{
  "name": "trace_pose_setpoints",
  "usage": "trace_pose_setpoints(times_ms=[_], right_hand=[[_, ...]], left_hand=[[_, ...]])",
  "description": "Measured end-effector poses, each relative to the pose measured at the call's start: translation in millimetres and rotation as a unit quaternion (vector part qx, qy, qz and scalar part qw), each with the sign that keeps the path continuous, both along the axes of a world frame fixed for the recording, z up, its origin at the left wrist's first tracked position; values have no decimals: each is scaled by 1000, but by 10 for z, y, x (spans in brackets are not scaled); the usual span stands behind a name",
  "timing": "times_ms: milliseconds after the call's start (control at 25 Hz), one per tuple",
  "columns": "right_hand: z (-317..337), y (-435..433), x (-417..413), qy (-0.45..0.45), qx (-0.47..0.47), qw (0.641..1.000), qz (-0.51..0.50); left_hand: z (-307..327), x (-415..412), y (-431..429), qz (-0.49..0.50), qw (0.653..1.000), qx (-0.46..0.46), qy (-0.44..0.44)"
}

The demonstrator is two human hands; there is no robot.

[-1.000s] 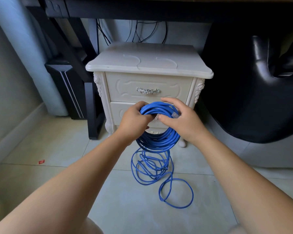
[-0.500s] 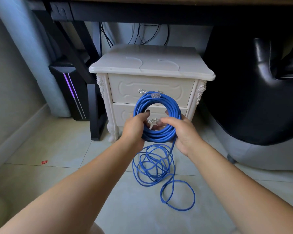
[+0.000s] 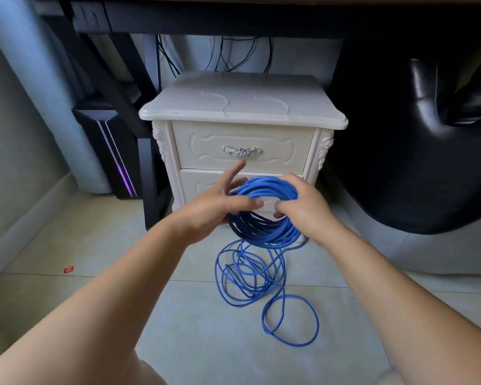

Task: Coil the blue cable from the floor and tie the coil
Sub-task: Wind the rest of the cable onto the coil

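Seemingly about half done: blue cable coil (image 3: 264,215) held up, right hand (image 3: 303,211) curled round its 3 o'clock side, left hand (image 3: 214,209) splayed, thumb across 9 o'clock. Loose loops (image 3: 250,273) on floor (image 3: 178,329) at 6 o'clock to gather; tie not yet made.

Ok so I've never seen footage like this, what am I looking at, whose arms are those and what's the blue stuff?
There is no machine here. The one picture comes from a camera worn on a person's head, looking forward and down, so the two bare arms are the wearer's own. The right hand grips a coil of blue cable on its right side; the left hand touches the left side, fingers spread. The uncoiled rest lies in loose loops on the tiled floor. Behind stands a white nightstand with two drawers.
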State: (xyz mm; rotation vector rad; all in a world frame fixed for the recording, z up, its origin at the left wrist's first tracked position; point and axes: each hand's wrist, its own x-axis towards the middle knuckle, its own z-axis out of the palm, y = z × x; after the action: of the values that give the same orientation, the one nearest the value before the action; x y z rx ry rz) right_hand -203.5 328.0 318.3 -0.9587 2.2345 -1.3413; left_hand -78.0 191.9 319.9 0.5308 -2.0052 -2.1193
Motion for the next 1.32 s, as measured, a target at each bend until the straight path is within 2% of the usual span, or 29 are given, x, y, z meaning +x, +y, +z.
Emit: trace_pose_setpoints(times_ms=[80, 160, 200, 280, 400, 520, 640, 800, 960, 1080, 1160, 1320], right_hand=[[-36, -14, 45, 95, 54, 993, 46], [-56, -30, 121, 145, 83, 982, 85], [-59, -40, 146, 160, 86, 979, 88], [-57, -46, 164, 163, 68, 982, 72], [-13, -66, 140, 136, 29, 990, 35], [14, -76, 70, 101, 54, 993, 21], [-20, -46, -10, 43, 58, 997, 19], [-105, -46, 0, -51, -28, 998, -6], [-232, -133, 99, -211, -94, 973, -19], [-208, -157, 84, -327, -167, 929, -42], [-190, -136, 48, -358, -194, 912, -48], [-177, -101, -2, -284, -164, 940, -92]], left_hand=[[-2, 5, 66, -17, 984, -174, -47], [-42, -19, 165, 3, 931, -354, -85], [-65, -38, 201, 27, 910, -403, -93], [-80, -61, 236, 83, 901, -416, -88], [-72, -99, 229, 130, 912, -384, -64], [-53, -93, 238, 146, 935, -319, -53], [-46, -74, 188, 192, 959, -204, -43], [-42, -80, 139, 257, 966, -36, -9], [-17, -119, 194, 286, 950, 123, 30], [2, -155, 334, 241, 938, 240, 62], [-3, -155, 385, 208, 943, 254, 53], [2, -144, 338, 168, 975, 146, -19]])
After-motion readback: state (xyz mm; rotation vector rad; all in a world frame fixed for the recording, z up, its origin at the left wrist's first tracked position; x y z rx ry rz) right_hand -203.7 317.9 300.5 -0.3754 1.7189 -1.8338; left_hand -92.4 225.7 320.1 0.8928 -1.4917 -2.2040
